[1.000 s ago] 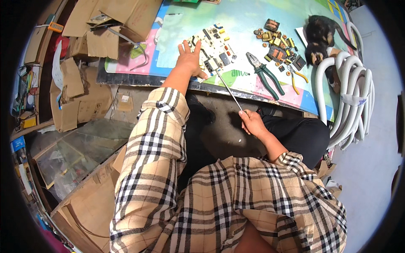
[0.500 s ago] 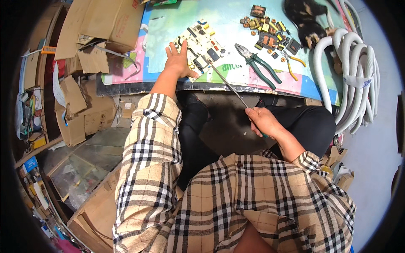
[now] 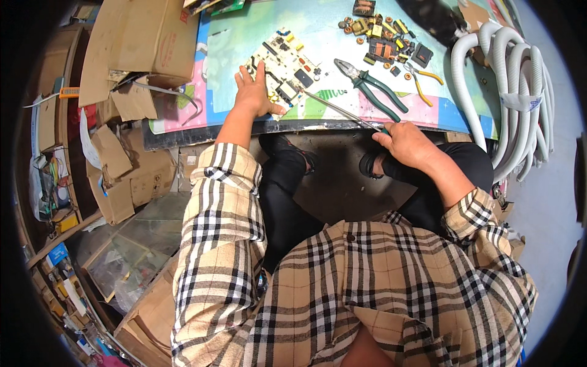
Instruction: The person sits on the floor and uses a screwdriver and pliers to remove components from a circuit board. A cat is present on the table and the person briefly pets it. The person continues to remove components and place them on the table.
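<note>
A pale circuit board (image 3: 282,66) with several mounted parts lies near the front edge of the table. My left hand (image 3: 252,95) grips its left side, fingers spread along the edge and thumb at the lower corner. My right hand (image 3: 406,144) is closed around the handle of a long screwdriver (image 3: 342,111), most of the handle hidden in the palm. The shaft slants up to the left, its tip at the board's right side beside a dark block. Green-handled pliers (image 3: 373,92) lie open just beyond the shaft.
Loose coils and transformers (image 3: 382,46) are heaped beyond the pliers, near yellow-handled small pliers (image 3: 423,82). A dark-furred cat (image 3: 431,18) is at the far right. Coiled white corrugated hose (image 3: 510,92) hangs at the right edge. Cardboard boxes (image 3: 153,46) stand left.
My right hand has moved up and right, laying the screwdriver at a flatter slant with its tip still by the board. The cat has shifted farther back. My left hand stays on the board.
</note>
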Tool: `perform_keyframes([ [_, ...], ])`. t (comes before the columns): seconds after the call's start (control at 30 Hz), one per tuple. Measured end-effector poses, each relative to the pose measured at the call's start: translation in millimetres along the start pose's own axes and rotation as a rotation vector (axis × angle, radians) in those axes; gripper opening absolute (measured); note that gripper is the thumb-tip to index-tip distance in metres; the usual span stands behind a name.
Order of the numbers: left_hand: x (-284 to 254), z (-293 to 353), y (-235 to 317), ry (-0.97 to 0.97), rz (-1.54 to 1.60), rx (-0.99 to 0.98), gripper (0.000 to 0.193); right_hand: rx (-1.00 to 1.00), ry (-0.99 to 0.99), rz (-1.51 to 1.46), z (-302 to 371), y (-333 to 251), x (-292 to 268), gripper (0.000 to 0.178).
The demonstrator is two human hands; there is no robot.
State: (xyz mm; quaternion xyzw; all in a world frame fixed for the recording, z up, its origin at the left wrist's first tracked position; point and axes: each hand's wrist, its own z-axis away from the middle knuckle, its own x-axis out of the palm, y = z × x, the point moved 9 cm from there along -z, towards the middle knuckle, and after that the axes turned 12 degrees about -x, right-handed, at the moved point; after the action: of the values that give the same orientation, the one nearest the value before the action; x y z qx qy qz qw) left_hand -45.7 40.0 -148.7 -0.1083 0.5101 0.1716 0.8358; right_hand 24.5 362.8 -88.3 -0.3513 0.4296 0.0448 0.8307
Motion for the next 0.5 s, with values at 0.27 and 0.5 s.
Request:
perform_keyframes([
  [0.27, 4, -5, -4, 0.027, 0.022, 0.009, 0.153, -0.023, 0.026, 0.125, 0, -3, -13, 0.048],
  [0.5, 4, -6, -5, 0.029, 0.015, 0.013, 0.153, -0.048, 0.072, 0.319, 2, -19, -23, 0.042],
])
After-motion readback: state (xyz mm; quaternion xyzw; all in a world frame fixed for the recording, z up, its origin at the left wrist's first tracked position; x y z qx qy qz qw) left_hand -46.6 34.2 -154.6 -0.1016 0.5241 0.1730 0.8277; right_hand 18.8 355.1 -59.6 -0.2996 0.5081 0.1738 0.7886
